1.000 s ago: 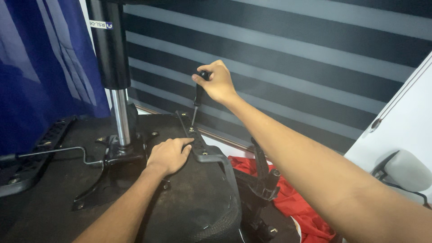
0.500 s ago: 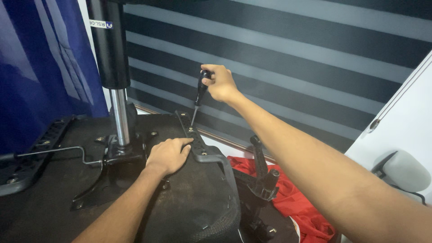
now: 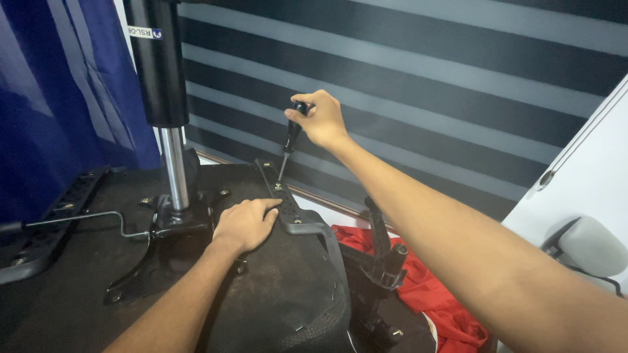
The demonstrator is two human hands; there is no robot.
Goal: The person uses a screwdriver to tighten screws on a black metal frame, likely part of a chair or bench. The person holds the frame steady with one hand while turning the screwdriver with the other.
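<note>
Head view: right hand clenched on black-handled screwdriver, tip at a screw in the black metal armrest bracket on the upturned chair seat underside. Left hand lies flat, open, bracing bracket. Screw-driving step, likely; next needs steady downward pressure.

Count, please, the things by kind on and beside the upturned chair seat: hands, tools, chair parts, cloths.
Hands: 2, left hand on the seat, right hand
Tools: 1, screwdriver in the right hand
Chair parts: 4, seat, gas cylinder, armrest bracket, lever
Cloths: 1, red cloth
Total: 8
</note>
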